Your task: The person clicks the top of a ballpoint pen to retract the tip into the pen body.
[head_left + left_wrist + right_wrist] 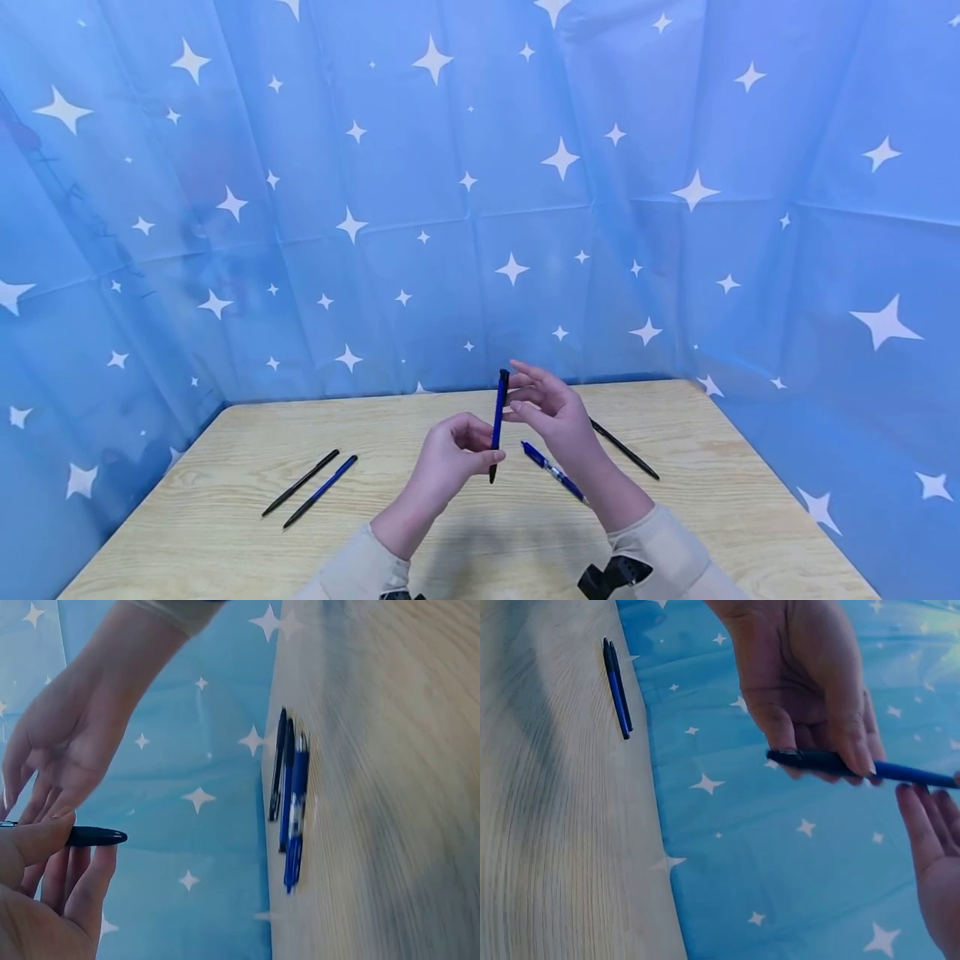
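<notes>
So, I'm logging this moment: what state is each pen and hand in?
Held blue pen: raised, nearly upright.
Left hand: pinching it near the lower end.
Right hand: loosely extended at its upper part; contact unclear.
Left black pen: lying on the table.
Left blue pen: lying beside it.
Blue click pen: lying on the right.
Right black pen: lying, partly hidden in the head view.
Dark blue pen: lying between those two.

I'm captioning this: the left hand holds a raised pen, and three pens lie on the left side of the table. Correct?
Not three: the head view shows only two, a black pen and a blue pen, on the left side of the table. The left hand does hold a raised pen.
</notes>
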Demonstrator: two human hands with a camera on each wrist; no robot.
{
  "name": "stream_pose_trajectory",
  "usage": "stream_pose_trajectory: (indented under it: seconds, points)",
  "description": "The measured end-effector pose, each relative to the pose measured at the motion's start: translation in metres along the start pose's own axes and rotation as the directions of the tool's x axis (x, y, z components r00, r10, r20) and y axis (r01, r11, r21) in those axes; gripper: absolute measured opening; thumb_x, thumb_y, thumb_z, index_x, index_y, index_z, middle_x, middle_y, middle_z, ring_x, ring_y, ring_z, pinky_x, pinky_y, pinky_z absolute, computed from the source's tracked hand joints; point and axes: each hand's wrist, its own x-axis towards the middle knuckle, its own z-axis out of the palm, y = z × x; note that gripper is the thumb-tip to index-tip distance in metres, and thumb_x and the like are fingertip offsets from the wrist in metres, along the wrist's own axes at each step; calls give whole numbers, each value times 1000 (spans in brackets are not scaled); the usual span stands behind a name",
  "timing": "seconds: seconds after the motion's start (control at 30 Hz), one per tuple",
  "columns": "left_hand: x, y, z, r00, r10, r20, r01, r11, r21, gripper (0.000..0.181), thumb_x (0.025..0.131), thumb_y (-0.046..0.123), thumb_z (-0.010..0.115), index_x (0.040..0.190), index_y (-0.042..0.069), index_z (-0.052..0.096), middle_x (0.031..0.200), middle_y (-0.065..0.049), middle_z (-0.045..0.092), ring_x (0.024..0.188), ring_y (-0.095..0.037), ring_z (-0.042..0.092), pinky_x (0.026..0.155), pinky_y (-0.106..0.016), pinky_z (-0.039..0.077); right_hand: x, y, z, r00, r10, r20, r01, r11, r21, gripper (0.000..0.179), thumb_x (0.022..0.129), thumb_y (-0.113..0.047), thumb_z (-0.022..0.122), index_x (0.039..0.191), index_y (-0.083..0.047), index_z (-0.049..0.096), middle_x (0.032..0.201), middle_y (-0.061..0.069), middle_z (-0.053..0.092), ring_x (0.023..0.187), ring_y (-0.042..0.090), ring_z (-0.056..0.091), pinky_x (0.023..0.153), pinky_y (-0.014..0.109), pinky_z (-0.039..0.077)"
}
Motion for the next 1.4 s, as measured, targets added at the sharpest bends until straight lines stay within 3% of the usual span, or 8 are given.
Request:
stream_pose_trajectory:
  seconds: [0.17,0.33,0.5,0.63,0.9,1.07,1.3,1.4]
  points:
    - [2,-6,-19,1000,-11,-29,13,998,66,24,80,-1,78,102,0,68,85,-6,65,77,-19,65,67,-34,59,-2,0,-11,1000,1,17,0,999,-46,47,96,-4,60,141,-5,48,123,22,54,105,29,62,87,46,54]
    - [7,-11,-41,997,7,-78,1,994,108,39,80,-2,78,117,4,66,90,-8,64,81,-21,65,68,-35,59,-6,3,-21,998,55,29,-51,991,-120,42,95,-5,63,136,-3,53,118,19,58,104,33,62,84,44,55]
    - [11,-12,-60,991,9,-131,5,994,111,60,83,-4,75,136,15,56,99,-11,62,86,-23,65,68,-38,59,-12,9,-30,990,133,42,-122,974,-191,40,95,-6,63,134,-2,54,117,22,59,100,28,64,82,37,57]
    - [13,-15,-73,990,9,-140,12,989,148,68,85,-6,72,143,20,48,104,-12,61,88,-24,64,69,-38,59,-18,14,-38,982,180,59,-158,951,-264,39,95,-8,64,132,1,55,113,20,61,95,26,65,80,38,57]
    - [12,-29,-100,997,25,-79,-2,961,277,70,83,-12,69,141,22,50,105,-12,58,83,-22,63,64,-37,59,-29,20,-50,953,286,97,-238,908,-344,34,95,-13,65,126,0,59,111,19,62,97,37,62,81,38,56]
    - [8,-39,-118,1000,-5,-1,6,932,364,64,83,-13,69,138,16,55,105,-12,57,82,-21,63,61,-35,58,-36,23,-57,925,351,146,-278,887,-367,38,94,-18,67,127,-2,59,109,15,63,96,40,61,83,49,54]
    - [4,-52,-144,994,-83,76,37,876,482,59,81,-12,71,133,13,60,102,-12,56,76,-19,62,57,-35,57,-44,28,-63,895,386,222,-275,871,-406,35,95,-17,65,126,-3,61,106,13,64,93,32,61,78,49,54]
    - [3,-56,-154,986,-113,126,35,864,502,58,79,-13,72,131,11,61,99,-12,56,72,-21,62,54,-35,56,-46,29,-64,891,383,244,-263,873,-411,33,95,-15,66,125,-3,62,103,11,64,91,26,62,76,47,55]
